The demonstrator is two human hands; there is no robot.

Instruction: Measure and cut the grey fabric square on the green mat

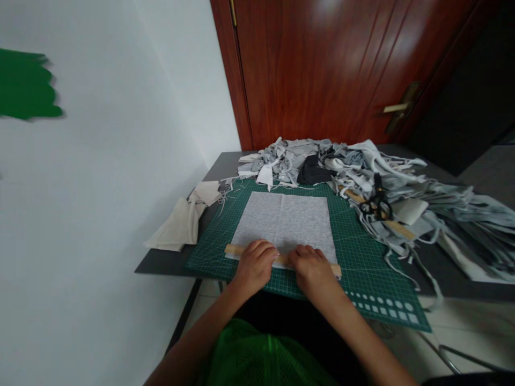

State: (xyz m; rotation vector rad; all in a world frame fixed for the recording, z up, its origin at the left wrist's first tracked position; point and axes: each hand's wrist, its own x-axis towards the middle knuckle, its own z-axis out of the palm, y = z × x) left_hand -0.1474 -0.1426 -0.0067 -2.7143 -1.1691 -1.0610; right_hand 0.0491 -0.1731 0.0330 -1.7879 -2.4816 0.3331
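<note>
A light grey cloth square [292,217] lies flat on a green gridded cutting mat [358,252], with a faint crease down its middle. Across the cloth's near edge runs a thin wooden strip [234,249]. My left hand [256,264] grips the strip left of centre, fingers curled over it. Close by on the right, my right hand [313,269] is closed on the same strip with its knuckles up. Both hands cover parts of the strip and the cloth edge under it.
Grey and white fabric scraps [289,161] are heaped at the back. Black scissors [378,201] rest on the right pile beside another wooden strip [402,230]. Cream cloth [181,222] lies at the left table edge. A white wall [120,187] and a wooden door [322,69] bound the table.
</note>
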